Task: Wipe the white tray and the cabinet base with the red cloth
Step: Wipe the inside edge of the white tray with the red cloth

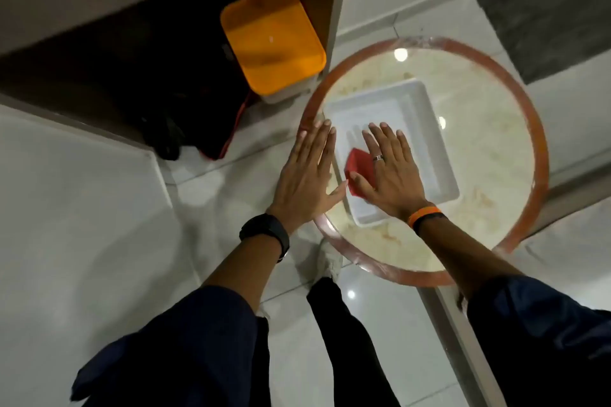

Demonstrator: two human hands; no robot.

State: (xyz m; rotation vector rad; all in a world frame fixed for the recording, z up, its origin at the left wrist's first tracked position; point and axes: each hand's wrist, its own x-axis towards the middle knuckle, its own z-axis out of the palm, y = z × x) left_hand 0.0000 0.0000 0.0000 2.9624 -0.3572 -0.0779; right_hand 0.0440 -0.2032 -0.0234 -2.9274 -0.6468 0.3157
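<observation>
The white tray (429,142) lies on a round table (479,129) with an orange-brown rim. My right hand (390,172) lies flat inside the tray and presses the folded red cloth (358,168) against its bottom; most of the cloth is hidden under the palm. My left hand (307,175) rests flat on the table's left rim beside the tray, fingers spread, holding nothing. The dark open cabinet (139,82) is at the upper left, its base in shadow.
A container with an orange lid (271,40) stands at the cabinet's right side. Dark items and a red cord (234,129) lie at the cabinet's front. An open white cabinet door (76,208) is on the left. My legs and a shoe (329,261) are below the table.
</observation>
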